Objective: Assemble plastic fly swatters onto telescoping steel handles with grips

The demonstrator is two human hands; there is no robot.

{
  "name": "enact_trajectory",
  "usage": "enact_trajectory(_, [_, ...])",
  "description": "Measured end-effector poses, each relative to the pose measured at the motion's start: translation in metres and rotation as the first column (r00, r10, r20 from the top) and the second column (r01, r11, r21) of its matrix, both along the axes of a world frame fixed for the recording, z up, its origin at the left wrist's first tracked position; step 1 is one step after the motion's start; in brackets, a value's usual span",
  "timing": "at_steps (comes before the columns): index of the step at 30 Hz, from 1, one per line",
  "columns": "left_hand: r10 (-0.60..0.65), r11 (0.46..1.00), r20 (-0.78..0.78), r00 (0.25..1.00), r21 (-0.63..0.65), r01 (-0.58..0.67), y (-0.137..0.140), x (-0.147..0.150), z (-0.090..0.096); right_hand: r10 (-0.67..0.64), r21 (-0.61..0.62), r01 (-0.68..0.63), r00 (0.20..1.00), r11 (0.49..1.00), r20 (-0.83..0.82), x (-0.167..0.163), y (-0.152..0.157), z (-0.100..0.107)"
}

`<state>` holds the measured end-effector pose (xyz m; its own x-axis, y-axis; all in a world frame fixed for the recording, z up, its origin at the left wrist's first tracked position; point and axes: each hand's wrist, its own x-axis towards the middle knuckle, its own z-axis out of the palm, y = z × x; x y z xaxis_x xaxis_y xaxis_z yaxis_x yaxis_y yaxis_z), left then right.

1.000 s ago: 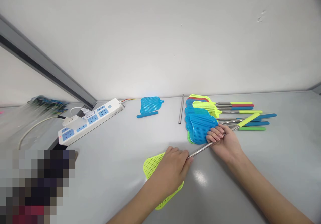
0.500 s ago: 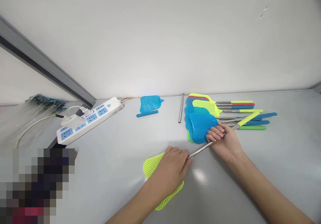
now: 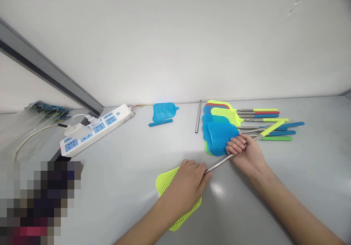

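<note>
left grip [image 3: 192, 177]: you have it clamped, fingers together, where the yellow-green swatter [image 3: 166, 181] joins its metal rod [image 3: 221, 163]; your hand hides exactly what the fingers press on.
right grip [image 3: 242, 151]: your fingers are curled round the same rod, just below the yellow-green handle [image 3: 272, 129]; the fingertips overlap the edge of a blue swatter [image 3: 221, 138] in view, and whether they touch it you cannot tell.
yellow-green swatter: it slants in front of you, its head at lower left, partly covered by your left hand and forearm, its handle at upper right, crossing in view the handles of the pile.
pile: beyond your right hand, swatters in yellow-green, red, blue and green overlap on the worktop [image 3: 131, 186], heads to the left, handles to the right.
loose parts: a metal tube [image 3: 198, 116] lies just left of the pile; farther left you have a blue swatter head [image 3: 164, 112] with a blue sleeve [image 3: 160, 123] just in front of it.
power strip [image 3: 102, 128]: it lies at an angle on your left, plugs in it.
</note>
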<state>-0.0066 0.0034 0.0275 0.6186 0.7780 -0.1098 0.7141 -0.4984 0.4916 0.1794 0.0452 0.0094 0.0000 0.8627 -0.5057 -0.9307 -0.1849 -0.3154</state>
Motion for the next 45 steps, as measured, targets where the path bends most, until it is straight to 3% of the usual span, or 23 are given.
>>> enact_trajectory(9, [-0.037,0.999,-0.093,0.995,0.034,0.041,0.002,0.002,0.002,0.009,0.007,-0.009,1.000,1.000,0.013,0.000,-0.001,0.000])
enact_trajectory(14, [-0.054,0.997,-0.143,0.988,0.052,0.062,0.001,0.005,0.000,-0.053,-0.007,0.053,0.999,0.999,0.008,-0.003,-0.003,0.002])
enact_trajectory(25, [-0.048,0.997,-0.121,0.992,0.055,0.054,0.000,0.006,-0.001,-0.136,0.032,0.135,0.990,0.990,0.044,-0.010,-0.010,0.000])
enact_trajectory(45, [0.013,0.999,-0.028,1.000,-0.029,-0.014,-0.001,0.003,0.005,-0.141,0.082,0.143,0.990,0.986,-0.022,-0.016,-0.014,0.002])
